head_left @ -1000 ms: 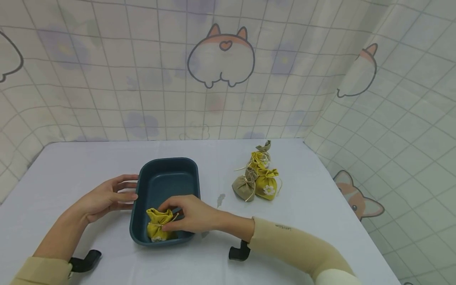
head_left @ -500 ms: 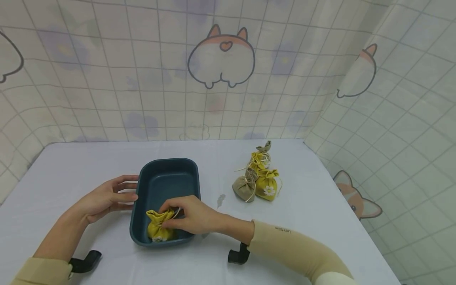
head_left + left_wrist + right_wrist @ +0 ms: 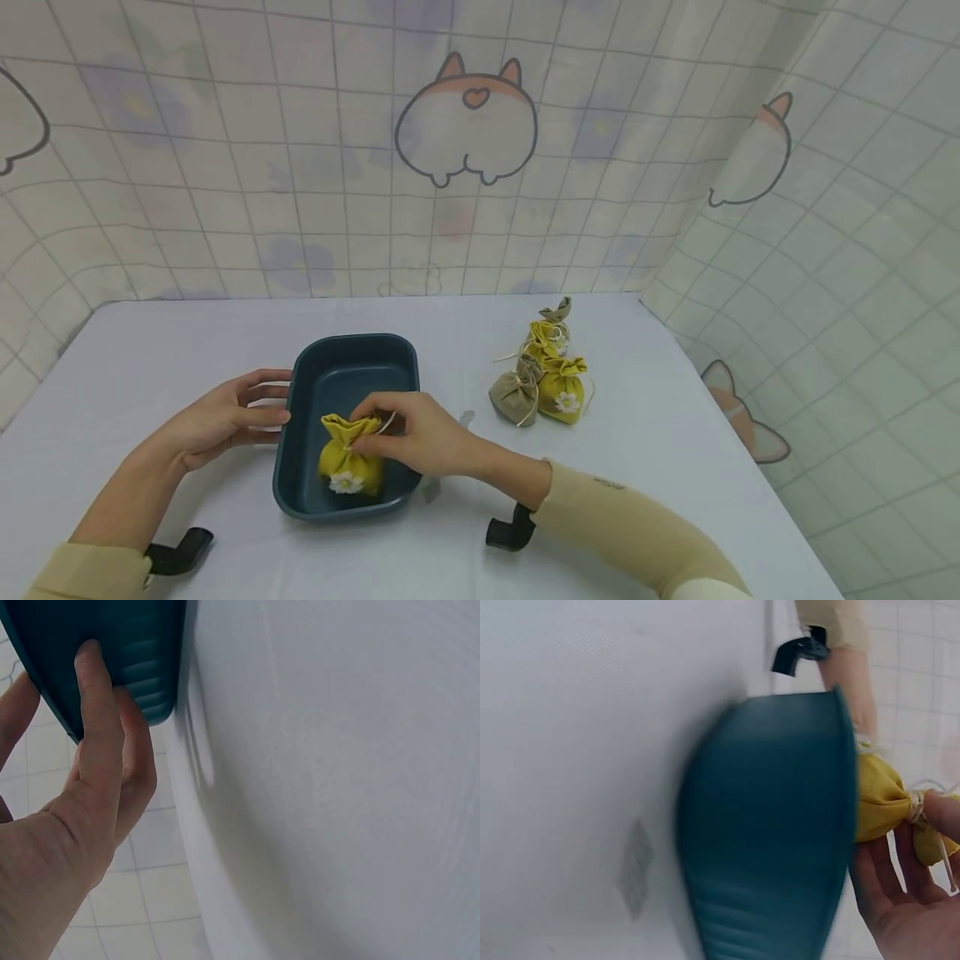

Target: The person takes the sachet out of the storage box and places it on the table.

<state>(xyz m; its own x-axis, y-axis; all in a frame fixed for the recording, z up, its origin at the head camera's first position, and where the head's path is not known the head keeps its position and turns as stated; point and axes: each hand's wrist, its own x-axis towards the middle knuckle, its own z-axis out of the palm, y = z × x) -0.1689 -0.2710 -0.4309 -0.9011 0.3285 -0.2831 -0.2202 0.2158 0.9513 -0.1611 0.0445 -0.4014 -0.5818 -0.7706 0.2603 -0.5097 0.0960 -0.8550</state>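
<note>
My right hand (image 3: 431, 435) pinches a yellow drawstring pouch (image 3: 351, 467) by its gathered neck over the near end of a dark teal tub (image 3: 360, 358). A white daisy shows on the pouch's front. In the right wrist view, the pouch's body (image 3: 877, 799) shows above the tub's rim, and thumb and fingers hold its tied neck. My left hand (image 3: 217, 417) rests against the tub's left wall, fingers extended. In the left wrist view, fingertips of this hand (image 3: 90, 780) touch the outside of the tub (image 3: 146, 645).
Right of the tub, a yellow daisy pouch (image 3: 561, 396) and a beige pouch (image 3: 515, 396) stand in front of another yellow pouch (image 3: 538, 340) and a beige one (image 3: 555, 311). A white cloth covers the table (image 3: 465, 542). A patterned curtain (image 3: 337, 167) hangs behind.
My right hand has raised the yellow pouch from the tub's near end and shifted it slightly to the right. The left hand and tub have stayed put.
</note>
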